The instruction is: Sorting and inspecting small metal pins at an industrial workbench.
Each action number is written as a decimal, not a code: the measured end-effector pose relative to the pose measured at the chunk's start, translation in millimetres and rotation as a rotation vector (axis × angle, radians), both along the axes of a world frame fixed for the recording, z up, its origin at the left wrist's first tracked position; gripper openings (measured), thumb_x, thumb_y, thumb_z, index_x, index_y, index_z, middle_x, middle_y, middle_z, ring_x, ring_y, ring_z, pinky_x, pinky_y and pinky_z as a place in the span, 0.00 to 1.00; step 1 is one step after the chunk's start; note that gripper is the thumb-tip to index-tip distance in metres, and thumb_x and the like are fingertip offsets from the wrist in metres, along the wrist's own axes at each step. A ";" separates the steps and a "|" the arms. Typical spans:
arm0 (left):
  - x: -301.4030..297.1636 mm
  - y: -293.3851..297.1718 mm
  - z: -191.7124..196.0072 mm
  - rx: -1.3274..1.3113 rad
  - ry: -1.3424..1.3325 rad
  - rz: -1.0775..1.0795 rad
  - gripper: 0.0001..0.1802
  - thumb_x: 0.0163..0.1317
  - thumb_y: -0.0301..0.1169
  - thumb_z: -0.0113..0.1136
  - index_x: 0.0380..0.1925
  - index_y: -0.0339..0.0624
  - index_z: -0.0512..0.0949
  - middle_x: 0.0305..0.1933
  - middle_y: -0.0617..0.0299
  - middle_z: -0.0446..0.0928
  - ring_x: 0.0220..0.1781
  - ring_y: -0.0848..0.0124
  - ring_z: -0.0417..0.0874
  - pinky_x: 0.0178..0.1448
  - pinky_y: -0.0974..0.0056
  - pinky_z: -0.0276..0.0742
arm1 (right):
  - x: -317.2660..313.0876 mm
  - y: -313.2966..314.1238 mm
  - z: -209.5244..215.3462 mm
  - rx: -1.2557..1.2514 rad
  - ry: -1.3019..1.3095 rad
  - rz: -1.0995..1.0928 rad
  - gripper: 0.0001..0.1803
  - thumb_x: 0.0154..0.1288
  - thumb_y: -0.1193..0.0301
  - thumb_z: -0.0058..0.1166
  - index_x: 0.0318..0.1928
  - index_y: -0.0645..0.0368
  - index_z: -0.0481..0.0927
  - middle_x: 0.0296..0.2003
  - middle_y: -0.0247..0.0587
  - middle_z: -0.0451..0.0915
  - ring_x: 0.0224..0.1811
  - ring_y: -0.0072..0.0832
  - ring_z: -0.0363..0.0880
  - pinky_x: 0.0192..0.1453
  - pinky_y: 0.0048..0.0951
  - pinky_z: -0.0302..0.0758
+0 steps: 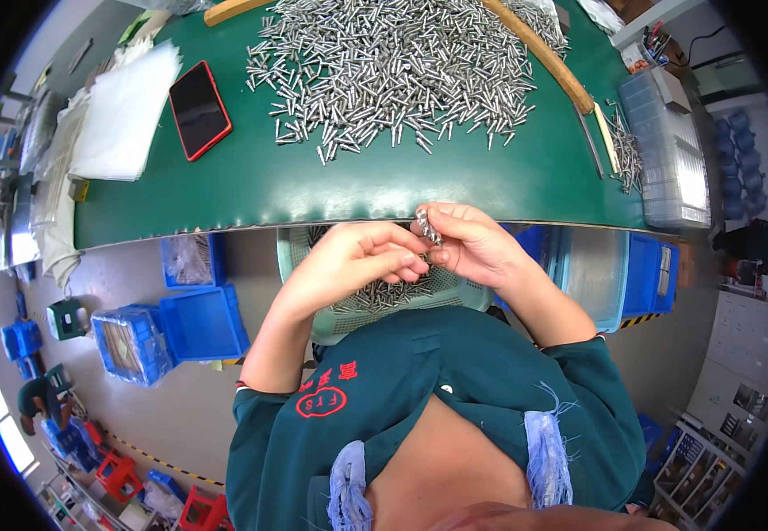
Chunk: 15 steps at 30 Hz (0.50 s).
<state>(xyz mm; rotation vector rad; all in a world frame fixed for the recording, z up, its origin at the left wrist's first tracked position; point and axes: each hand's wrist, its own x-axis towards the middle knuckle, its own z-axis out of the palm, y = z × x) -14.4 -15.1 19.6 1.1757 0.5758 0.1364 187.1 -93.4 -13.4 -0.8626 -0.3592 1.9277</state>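
My right hand [477, 246] is closed on several small metal pins [429, 228], which stick up side by side between thumb and fingers at the table's near edge. Close beside it, my left hand [353, 261] has its fingers curled and its fingertips pinched together; whatever they hold is hidden. Below both hands stands a pale green basket [326, 329] with many similar pins [375, 296] in it, partly covered by my hands and forearms. A large heap of metal pins [402, 75] is spread over the green table [251, 199] ahead.
Wooden bars [548, 57] flank the heap. A red-cased phone [200, 111] and white sheets [127, 115] lie at left. Clear plastic boxes [663, 146] stand at the right end, beside more loose pins [625, 150]. Blue crates [203, 323] sit on the floor at left.
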 end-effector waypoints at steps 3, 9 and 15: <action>-4.6 5.6 -1.5 0.102 0.040 0.116 0.12 0.69 0.23 0.50 0.49 0.30 0.77 0.41 0.52 0.83 0.41 0.70 0.85 0.47 0.68 0.81 | 1.6 -0.1 -5.8 -0.098 0.260 -0.008 0.10 0.72 0.66 0.50 0.45 0.59 0.77 0.37 0.36 0.79 0.34 0.18 0.74 0.32 0.17 0.71; -16.2 24.1 -6.3 0.442 0.160 0.416 0.12 0.70 0.25 0.51 0.48 0.32 0.78 0.41 0.56 0.83 0.40 0.75 0.83 0.46 0.72 0.78 | 1.8 0.5 7.0 0.040 -0.241 0.080 0.11 0.70 0.67 0.53 0.44 0.62 0.79 0.32 0.33 0.78 0.29 0.17 0.73 0.33 0.19 0.72; -18.3 39.4 -10.1 0.891 0.468 0.616 0.09 0.65 0.29 0.56 0.42 0.38 0.80 0.36 0.55 0.83 0.36 0.66 0.85 0.42 0.64 0.79 | 7.7 9.4 15.8 0.269 -0.477 0.100 0.10 0.68 0.69 0.56 0.43 0.62 0.81 0.33 0.31 0.78 0.30 0.15 0.74 0.33 0.18 0.73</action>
